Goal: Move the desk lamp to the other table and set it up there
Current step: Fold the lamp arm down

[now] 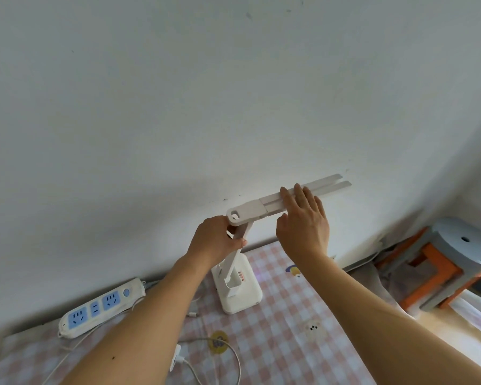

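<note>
A white desk lamp (245, 293) stands with its flat base on the table's pink checked cloth (289, 315), close to the wall. Its upright arm leans up to a hinge, and its long head (250, 212) reaches out to the right, split into two slim bars. My left hand (214, 240) grips the upright arm just under the hinge. My right hand (303, 220) lies on the head with fingers spread over the bars and the thumb below. The lamp's light is off, as far as I can see.
A white power strip (100, 308) with blue sockets lies at the left by the wall. White cables and a plug (178, 357) trail across the cloth in front. Grey and orange stools (442, 262) are stacked at the right, past the table's edge.
</note>
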`<state>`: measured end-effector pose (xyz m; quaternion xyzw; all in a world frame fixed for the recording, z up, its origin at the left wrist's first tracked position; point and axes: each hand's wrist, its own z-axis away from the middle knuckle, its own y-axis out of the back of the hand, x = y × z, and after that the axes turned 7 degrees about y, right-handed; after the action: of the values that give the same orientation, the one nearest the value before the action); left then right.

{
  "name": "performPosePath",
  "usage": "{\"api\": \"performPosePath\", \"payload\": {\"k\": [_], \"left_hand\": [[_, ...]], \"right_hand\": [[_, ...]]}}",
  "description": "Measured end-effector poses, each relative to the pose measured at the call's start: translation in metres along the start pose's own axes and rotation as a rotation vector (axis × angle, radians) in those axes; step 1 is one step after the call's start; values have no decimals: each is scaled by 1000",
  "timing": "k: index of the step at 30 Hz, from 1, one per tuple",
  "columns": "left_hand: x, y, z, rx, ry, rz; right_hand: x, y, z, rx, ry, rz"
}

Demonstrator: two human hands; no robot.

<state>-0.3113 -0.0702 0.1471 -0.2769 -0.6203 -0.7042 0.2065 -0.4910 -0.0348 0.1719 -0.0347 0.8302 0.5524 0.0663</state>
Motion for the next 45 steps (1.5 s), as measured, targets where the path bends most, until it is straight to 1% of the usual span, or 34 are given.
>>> {"api": "performPosePath", "payload": {"k": [7, 15, 17, 22, 25, 29, 34, 39, 45], "left_hand": [[2, -3, 0, 17, -75, -14], [-1, -6, 1, 22, -82, 24], [-2, -7, 1, 27, -89, 29], [-3, -7, 1, 38, -113, 34], [-3, -7, 0, 44, -137, 31], [-4, -7, 1, 53, -142, 25], [-2, -7, 3, 69, -144, 19], [-3, -7, 2, 68, -143, -1], [-4, -7, 2, 67, -142, 7]], "right_hand": [[6, -9, -1, 7, -29, -36], [3, -15, -3, -38, -101, -84], [1, -15, -3, -79, -123, -105], [-2, -23, 3, -244, -147, -217], [-6, -33, 7, -327, -137, -271], [-13, -44, 10, -430, -136, -412], [-20, -51, 11, -491, -120, -487], [-27, -56, 14, -529, -189, -619], [-35, -57, 18, -537, -211, -709]]}}
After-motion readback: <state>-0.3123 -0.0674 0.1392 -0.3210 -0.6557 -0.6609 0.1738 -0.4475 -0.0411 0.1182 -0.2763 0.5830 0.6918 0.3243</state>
